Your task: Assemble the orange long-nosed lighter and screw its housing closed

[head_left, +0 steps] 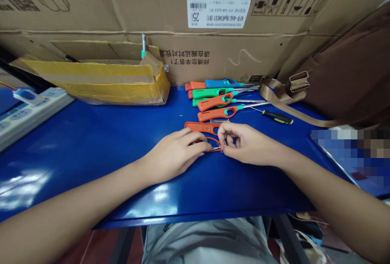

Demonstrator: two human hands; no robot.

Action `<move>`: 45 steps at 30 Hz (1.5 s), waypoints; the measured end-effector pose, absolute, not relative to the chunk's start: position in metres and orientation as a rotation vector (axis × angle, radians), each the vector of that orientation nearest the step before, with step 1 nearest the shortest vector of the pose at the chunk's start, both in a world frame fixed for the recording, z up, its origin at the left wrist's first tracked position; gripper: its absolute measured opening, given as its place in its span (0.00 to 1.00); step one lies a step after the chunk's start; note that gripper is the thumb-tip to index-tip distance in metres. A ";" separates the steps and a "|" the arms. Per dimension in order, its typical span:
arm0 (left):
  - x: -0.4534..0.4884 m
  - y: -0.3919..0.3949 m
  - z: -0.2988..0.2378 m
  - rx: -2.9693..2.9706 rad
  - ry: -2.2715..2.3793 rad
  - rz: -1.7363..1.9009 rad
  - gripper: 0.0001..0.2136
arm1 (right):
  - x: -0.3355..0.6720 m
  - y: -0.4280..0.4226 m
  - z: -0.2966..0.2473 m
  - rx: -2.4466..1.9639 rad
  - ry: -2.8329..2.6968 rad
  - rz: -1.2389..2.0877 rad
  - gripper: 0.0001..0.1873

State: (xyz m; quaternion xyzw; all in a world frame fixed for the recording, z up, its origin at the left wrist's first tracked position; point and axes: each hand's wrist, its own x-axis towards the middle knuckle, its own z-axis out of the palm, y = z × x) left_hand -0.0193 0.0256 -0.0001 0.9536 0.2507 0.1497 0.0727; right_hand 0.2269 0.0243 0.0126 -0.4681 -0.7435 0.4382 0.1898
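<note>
In the head view, my left hand [184, 148] lies over an orange lighter casing half [212, 138] on the table, its fingers closed on the handle end. Thin wires [216, 148] show inside this casing half, between my two hands. Opposite, my right hand [243, 144] has its thumb and fingers pinched at the casing's front end; whatever small part they grip is hidden. Just beyond my fingers lies another orange casing half [198, 127], open side up, partly covered by my right fingers.
Several lighters [216, 113] in orange, green and blue lie behind. Right of them are a black-yellow screwdriver [278, 117] and a brown strap [292, 109] with a metal buckle. A yellow-taped cardboard box [122, 89] and a power strip [33, 111] stand left. A large carton [152, 4] closes off the back.
</note>
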 end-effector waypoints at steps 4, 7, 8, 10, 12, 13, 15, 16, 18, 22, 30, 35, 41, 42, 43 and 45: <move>-0.021 0.027 -0.002 2.863 0.725 0.488 0.12 | 0.226 0.024 0.013 -1.344 -2.183 1.118 0.05; -0.021 0.027 -0.003 2.851 0.714 0.509 0.11 | 0.225 0.025 0.014 -1.338 -2.165 1.125 0.04; -0.021 0.026 -0.002 2.852 0.711 0.515 0.11 | 0.225 0.025 0.014 -1.332 -2.156 1.135 0.03; -0.021 0.026 -0.002 2.863 0.708 0.524 0.11 | 0.224 0.026 0.015 -1.330 -2.142 1.159 0.02; -0.021 0.025 -0.001 2.870 0.706 0.526 0.11 | 0.223 0.025 0.016 -1.344 -2.136 1.173 0.02; -0.021 0.025 -0.001 2.872 0.705 0.528 0.11 | 0.222 0.025 0.017 -1.353 -2.135 1.178 0.01; -0.021 0.025 0.000 2.874 0.707 0.541 0.10 | 0.221 0.025 0.018 -1.373 -2.130 1.176 0.01; -0.021 0.025 0.000 2.873 0.711 0.551 0.10 | 0.221 0.024 0.018 -1.378 -2.131 1.168 0.01; -0.021 0.025 -0.001 2.866 0.717 0.567 0.10 | 0.220 0.024 0.018 -1.382 -2.142 1.141 0.01; -0.021 0.025 -0.002 2.859 0.716 0.588 0.10 | 0.222 0.023 0.014 -1.280 -2.274 0.940 0.03; -0.021 0.024 -0.003 2.834 0.716 0.607 0.09 | 0.223 0.023 0.011 -1.120 -2.430 0.686 0.07; -0.021 0.025 -0.005 2.914 0.684 0.642 0.11 | 0.220 0.023 0.013 -1.198 -2.360 0.750 0.06; -0.021 0.024 -0.007 2.950 0.688 0.648 0.12 | 0.226 0.021 0.018 -1.125 -2.627 0.593 0.10; -0.021 0.024 -0.007 2.953 0.689 0.649 0.12 | 0.226 0.020 0.019 -1.129 -2.655 0.546 0.11; -0.021 0.024 -0.007 2.957 0.691 0.655 0.12 | 0.226 0.020 0.019 -1.139 -2.678 0.494 0.11; -0.020 0.024 -0.007 2.954 0.689 0.681 0.11 | 0.226 0.018 0.021 -1.166 -2.721 0.399 0.11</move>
